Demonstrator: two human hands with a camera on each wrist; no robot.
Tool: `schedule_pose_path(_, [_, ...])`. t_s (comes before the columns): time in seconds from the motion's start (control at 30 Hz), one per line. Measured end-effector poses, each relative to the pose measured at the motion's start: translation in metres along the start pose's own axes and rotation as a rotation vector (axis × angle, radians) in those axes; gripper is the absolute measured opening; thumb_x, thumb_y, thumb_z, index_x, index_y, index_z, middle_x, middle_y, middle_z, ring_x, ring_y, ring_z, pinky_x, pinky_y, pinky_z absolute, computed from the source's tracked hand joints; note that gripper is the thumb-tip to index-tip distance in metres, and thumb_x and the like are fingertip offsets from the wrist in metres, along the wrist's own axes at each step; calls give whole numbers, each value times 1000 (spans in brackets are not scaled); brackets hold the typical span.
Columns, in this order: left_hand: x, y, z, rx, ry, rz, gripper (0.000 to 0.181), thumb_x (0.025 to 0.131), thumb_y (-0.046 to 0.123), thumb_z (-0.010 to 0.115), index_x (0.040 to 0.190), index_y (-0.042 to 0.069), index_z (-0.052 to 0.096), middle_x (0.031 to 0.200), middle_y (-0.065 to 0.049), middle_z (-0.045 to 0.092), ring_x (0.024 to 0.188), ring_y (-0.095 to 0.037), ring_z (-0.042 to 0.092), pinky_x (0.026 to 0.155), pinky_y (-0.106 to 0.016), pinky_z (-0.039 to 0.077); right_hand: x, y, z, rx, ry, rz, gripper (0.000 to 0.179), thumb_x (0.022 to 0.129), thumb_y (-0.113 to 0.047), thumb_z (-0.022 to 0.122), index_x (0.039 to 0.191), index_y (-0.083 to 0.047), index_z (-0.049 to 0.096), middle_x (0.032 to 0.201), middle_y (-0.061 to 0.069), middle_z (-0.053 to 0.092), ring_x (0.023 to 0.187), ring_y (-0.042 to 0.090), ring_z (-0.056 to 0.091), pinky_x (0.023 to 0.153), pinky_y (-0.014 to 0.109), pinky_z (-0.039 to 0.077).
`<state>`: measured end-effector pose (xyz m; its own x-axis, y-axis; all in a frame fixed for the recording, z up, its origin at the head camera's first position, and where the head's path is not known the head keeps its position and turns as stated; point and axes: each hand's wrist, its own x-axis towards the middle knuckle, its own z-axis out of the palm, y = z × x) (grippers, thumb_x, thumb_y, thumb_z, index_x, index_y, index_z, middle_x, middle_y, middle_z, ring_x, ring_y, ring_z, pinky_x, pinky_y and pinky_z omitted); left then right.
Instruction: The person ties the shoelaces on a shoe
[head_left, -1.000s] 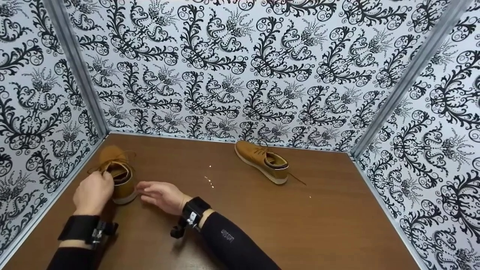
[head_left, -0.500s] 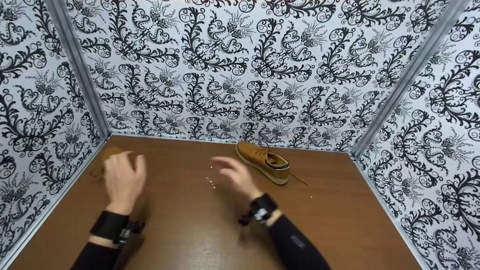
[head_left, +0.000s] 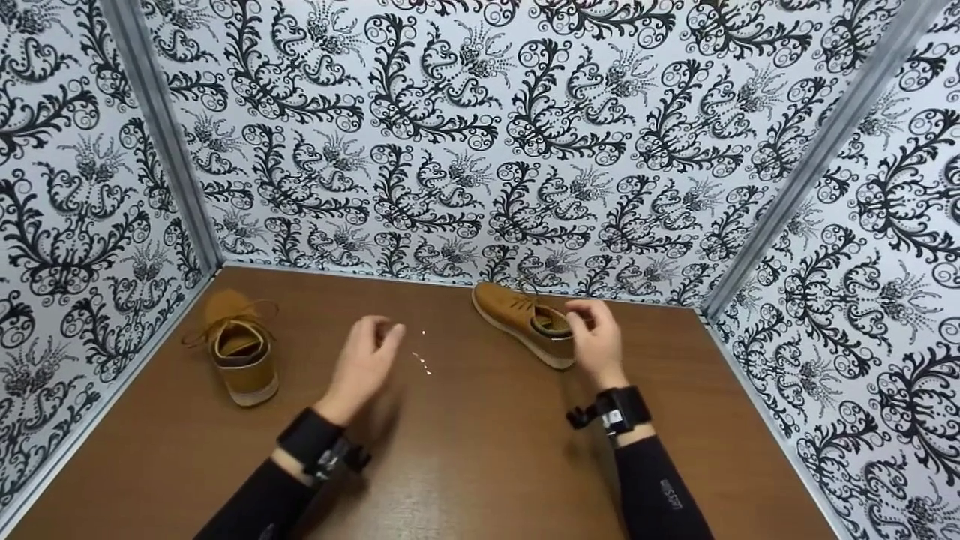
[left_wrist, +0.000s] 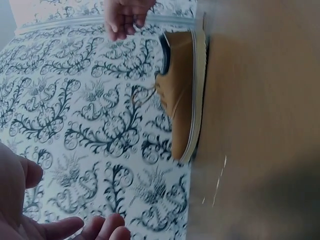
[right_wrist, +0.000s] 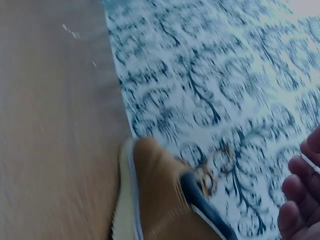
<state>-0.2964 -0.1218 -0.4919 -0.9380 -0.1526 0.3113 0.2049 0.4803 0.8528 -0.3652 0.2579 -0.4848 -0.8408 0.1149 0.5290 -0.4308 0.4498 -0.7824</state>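
Two tan lace-up shoes stand on the brown table. The left shoe (head_left: 241, 349), its lace tied in a bow, has its toe toward the back wall, with no hand on it. The right shoe (head_left: 517, 319) points to the back left; in the left wrist view the same right shoe (left_wrist: 182, 95) shows its pale sole. My left hand (head_left: 365, 367) hovers over the table between the shoes, fingers loosely bent and holding nothing. Beside the right shoe's heel is my right hand (head_left: 598, 341), its fingers bent; in the right wrist view that right hand (right_wrist: 300, 195) appears apart from the shoe.
Patterned panels form the back wall (head_left: 435, 150) and both sides, joined by grey metal posts (head_left: 161, 135). Small white marks (head_left: 422, 364) lie on the brown table (head_left: 450, 465) near the middle. Black wrist straps with cameras (head_left: 619, 412) sit on both wrists.
My left hand has let go of the left shoe and moved right. My right hand has swung right from beside the left shoe to the right shoe's heel.
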Motion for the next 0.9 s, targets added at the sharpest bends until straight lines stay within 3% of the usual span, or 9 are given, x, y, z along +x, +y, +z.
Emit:
schedule_pose_path(0.17, [1, 2, 26, -62, -82, -61, 44, 111, 34, 65, 134, -3, 64, 126, -23, 70, 119, -37, 67, 110, -56, 54, 5, 21, -10, -66, 52, 145, 23, 106, -13, 68, 125, -1, 75, 124, 19, 71, 109, 24, 65, 98, 31, 51])
schedule_pose_path(0.3, [0, 3, 43, -101, -141, -92, 45, 110, 37, 65, 132, -2, 65, 128, -23, 71, 120, -38, 68, 112, -56, 55, 5, 37, -9, -102, 26, 233, 30, 109, -21, 68, 129, 0, 75, 132, 22, 72, 124, 34, 67, 110, 42, 51])
schedule_pose_path(0.47, [1, 4, 60, -141, -187, -101, 45, 111, 39, 64, 130, -2, 66, 126, -23, 72, 115, -36, 70, 109, -54, 56, 5, 47, -7, -94, -33, 273, 41, 112, -27, 65, 139, 2, 72, 144, 26, 71, 138, 41, 64, 122, 52, 48])
schedule_pose_path(0.63, [1, 7, 73, -196, -240, -134, 47, 111, 41, 63, 130, -2, 65, 120, -25, 71, 103, -35, 73, 96, -50, 61, 3, 50, -7, -83, -97, 294, 48, 114, -33, 61, 146, 3, 67, 151, 26, 67, 146, 43, 60, 128, 53, 44])
schedule_pose_path(0.77, [0, 11, 78, -230, -269, -157, 48, 112, 42, 61, 129, -3, 64, 116, -28, 71, 102, -40, 73, 84, -42, 62, 2, 49, -7, -69, -133, 304, 49, 115, -36, 60, 146, 1, 67, 150, 25, 68, 144, 40, 61, 127, 52, 45])
schedule_pose_path(0.9, [0, 15, 82, -237, -279, -154, 49, 112, 42, 61, 130, -4, 64, 114, -30, 72, 101, -43, 75, 80, -40, 62, 1, 44, -4, -61, -141, 314, 45, 113, -36, 63, 139, -1, 71, 140, 24, 73, 133, 38, 67, 119, 52, 52])
